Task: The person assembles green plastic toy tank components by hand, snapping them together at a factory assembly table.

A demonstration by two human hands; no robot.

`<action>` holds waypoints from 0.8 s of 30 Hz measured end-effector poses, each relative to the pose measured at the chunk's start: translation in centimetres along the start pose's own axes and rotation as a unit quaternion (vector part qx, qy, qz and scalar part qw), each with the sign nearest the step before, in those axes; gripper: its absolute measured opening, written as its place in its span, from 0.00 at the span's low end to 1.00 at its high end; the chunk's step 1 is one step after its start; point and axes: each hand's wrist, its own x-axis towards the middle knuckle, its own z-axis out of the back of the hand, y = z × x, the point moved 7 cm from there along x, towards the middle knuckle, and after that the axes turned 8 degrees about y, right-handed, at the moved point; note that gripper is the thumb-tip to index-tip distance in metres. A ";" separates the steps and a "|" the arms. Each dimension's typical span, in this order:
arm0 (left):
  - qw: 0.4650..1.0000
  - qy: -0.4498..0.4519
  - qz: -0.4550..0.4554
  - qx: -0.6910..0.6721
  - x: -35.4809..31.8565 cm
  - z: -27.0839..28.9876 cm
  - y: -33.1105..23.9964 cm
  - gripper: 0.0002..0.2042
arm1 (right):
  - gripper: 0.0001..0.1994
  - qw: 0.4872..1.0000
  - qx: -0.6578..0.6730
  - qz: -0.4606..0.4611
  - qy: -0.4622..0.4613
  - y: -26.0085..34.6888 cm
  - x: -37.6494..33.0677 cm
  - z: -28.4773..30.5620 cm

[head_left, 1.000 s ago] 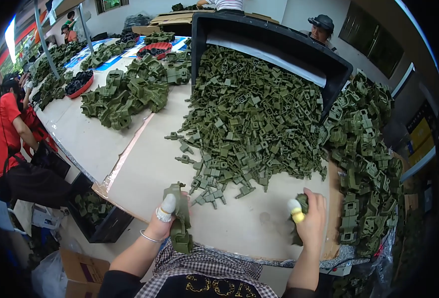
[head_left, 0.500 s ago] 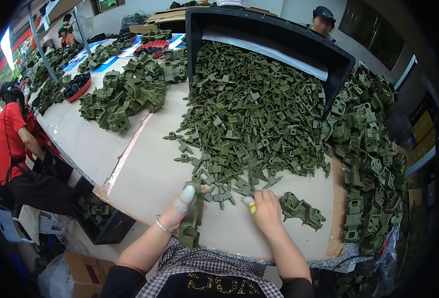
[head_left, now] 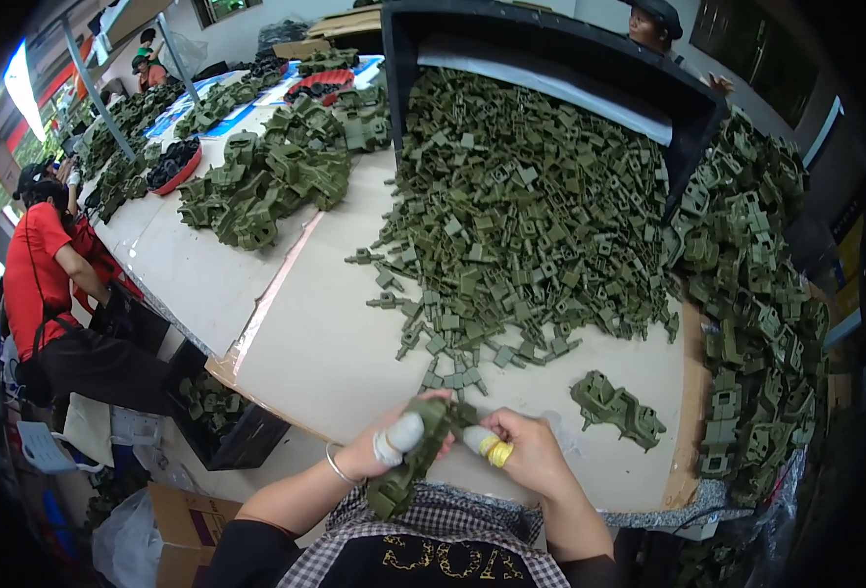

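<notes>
My left hand (head_left: 394, 443), with white tape on the thumb, grips a long olive-green plastic part (head_left: 411, 468) that hangs down over the table's near edge. My right hand (head_left: 523, 453), with yellow tape on a finger, pinches the upper end of the same part. Both hands meet at the near edge of the table (head_left: 325, 358). Just beyond them spreads a large heap of small green plastic pieces (head_left: 521, 216). A joined green assembly (head_left: 617, 408) lies on the table to the right of my right hand.
A black bin (head_left: 550, 49) stands tipped behind the heap. Stacked green assemblies (head_left: 756, 323) fill the right edge. More green piles (head_left: 266, 181) lie at left. A person in red (head_left: 46, 284) sits at the left; a crate (head_left: 222, 421) stands below the table.
My hands went out to the heap and have come back to the table's near edge. They now meet on the long green part. The assembly that my right hand held lies on the table.
</notes>
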 end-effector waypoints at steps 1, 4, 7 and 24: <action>0.995 0.008 -0.044 0.093 -0.4 -0.1 -0.1 0.33 | 0.11 1.000 -0.005 0.012 0.002 0.3 -0.1 0.0; 0.936 0.040 -0.093 0.338 -1.1 -1.6 -0.7 0.33 | 0.11 0.999 -0.004 -0.003 0.049 0.3 -1.5 -0.3; 0.974 0.061 -0.071 0.208 -1.5 -2.3 0.8 0.32 | 0.08 0.998 0.014 0.001 0.059 -0.3 -2.3 -1.1; 0.955 0.190 -0.126 0.190 -2.2 -5.0 2.4 0.35 | 0.09 0.997 -0.061 0.020 0.053 1.5 -5.5 -1.5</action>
